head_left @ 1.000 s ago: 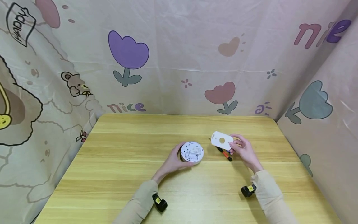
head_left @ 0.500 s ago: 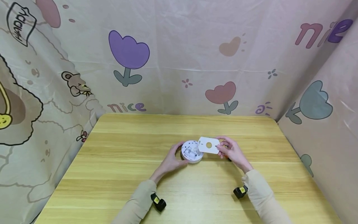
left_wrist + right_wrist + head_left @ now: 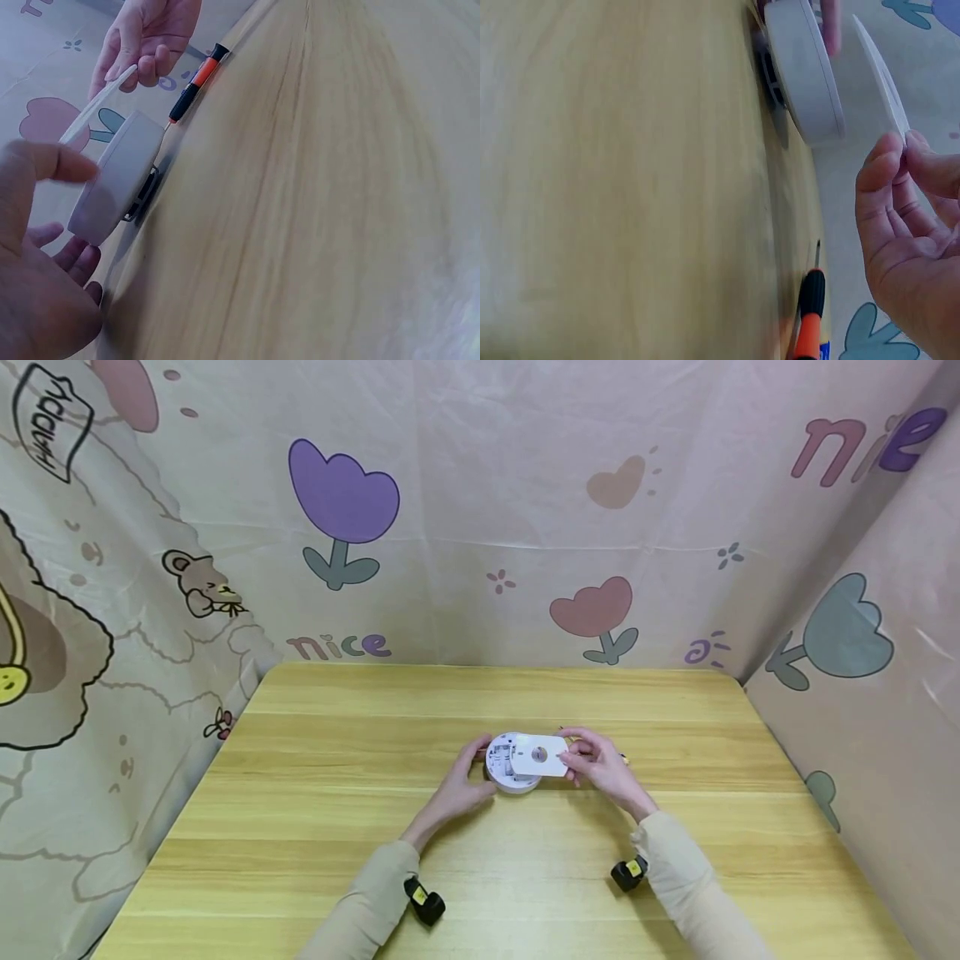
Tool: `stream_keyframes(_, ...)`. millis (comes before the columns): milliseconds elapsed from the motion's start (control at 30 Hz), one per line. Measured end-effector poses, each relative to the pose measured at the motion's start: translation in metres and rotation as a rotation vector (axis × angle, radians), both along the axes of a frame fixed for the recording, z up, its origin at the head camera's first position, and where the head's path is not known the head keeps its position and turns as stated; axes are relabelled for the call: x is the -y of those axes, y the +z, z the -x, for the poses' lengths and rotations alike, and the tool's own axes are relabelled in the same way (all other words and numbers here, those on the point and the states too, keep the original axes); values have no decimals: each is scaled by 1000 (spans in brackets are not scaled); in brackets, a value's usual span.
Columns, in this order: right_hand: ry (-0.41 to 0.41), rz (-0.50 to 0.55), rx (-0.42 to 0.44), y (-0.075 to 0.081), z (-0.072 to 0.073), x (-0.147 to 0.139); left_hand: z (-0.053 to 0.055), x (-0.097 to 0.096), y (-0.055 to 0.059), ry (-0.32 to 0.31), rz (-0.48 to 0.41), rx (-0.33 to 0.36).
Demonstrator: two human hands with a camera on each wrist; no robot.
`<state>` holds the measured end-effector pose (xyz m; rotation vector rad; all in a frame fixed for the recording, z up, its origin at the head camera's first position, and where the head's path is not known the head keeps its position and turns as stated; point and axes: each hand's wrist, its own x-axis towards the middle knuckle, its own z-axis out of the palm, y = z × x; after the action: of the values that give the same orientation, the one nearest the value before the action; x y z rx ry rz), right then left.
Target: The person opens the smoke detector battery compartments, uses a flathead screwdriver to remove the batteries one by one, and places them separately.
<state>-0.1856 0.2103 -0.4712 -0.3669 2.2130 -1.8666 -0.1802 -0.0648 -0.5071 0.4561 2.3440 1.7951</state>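
A round white smoke alarm (image 3: 498,768) stands at the middle of the table, its back with the battery recess facing up. My left hand (image 3: 457,789) curves round its left side, thumb near the front and fingers at the far side. My right hand (image 3: 606,770) pinches the right end of a thin white mounting plate (image 3: 553,763) with a round hole. In the head view the plate covers the alarm's right part; the right wrist view shows the plate (image 3: 883,79) tilted above the alarm (image 3: 806,79), with a gap between them.
An orange and black screwdriver (image 3: 199,81) lies on the wooden table (image 3: 360,727), right of the alarm. The right hand mostly hides it in the head view. Something blue and yellow (image 3: 824,349) lies beside it. A printed cloth (image 3: 465,485) hangs behind the table.
My right hand has moved left, bringing the mounting plate from above the screwdriver to over the right part of the smoke alarm. The left hand stays round the alarm, its thumb drawn back slightly.
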Motion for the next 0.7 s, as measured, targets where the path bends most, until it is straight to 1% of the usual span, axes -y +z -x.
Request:
stream_keyframes(133, -5, -68, -33, -2, 0, 7, -1, 1, 1, -39, 14, -10)
stream_keyframes(267, -12, -105, -31, -3, 0, 13, -1, 1, 2, -59, 24, -14)
stream_keyframes(400, -24, -122, -28, -2, 2, 18, -1, 0, 3, -61, 22, -22)
stream_keyframes(533, -40, -148, -69, -3, 3, 23, 0, 1, 3, -57, 35, -22)
stream_keyframes(600, -59, -164, -78, -4, 3, 25, 0, 1, 3, -57, 48, -17)
stream_keyframes(700, -97, -189, -77, -4, 4, 29, 0, 0, 4, -56, 63, -30)
